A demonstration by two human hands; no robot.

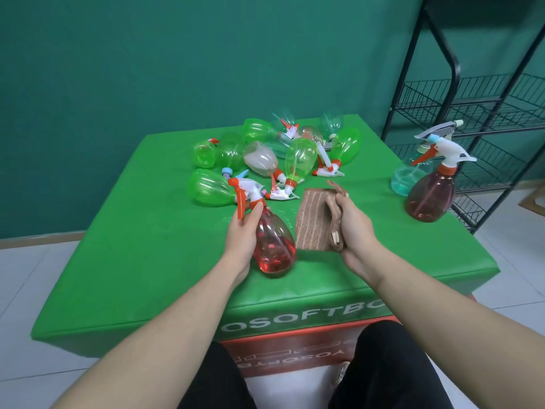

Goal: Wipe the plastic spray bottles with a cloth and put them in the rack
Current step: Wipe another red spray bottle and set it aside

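Green-covered bench [165,261], square, spreads under everything, near edge running below both wrists, right edge close to the rack. Black wire rack [472,119] stands beyond the right edge, up and right of the right grip, several wire shelves showing, exact count unclear. Bare green cover lies wide to the left of the left grip and along the near edge; a narrower open strip runs between the right grip and the two upright bottles. Heaped bottles [280,154] lie on their sides beyond both grips, roughly ten, mostly green, a few clear or pale, overlapping too much for a sure count. Two bottles stand upright far right of the right grip: a dark red bottle [429,196] and, touching behind it, a pale blue bottle [405,180]. One red spray bottle [272,246] held tilted just above the bench, nozzle pointing away. Left grip [246,231] curled round its neck and shoulder. One brown striped cloth [314,222] just right of that bottle, partly flat, one side bunched. Right grip [355,231] curled round the bunched edge.
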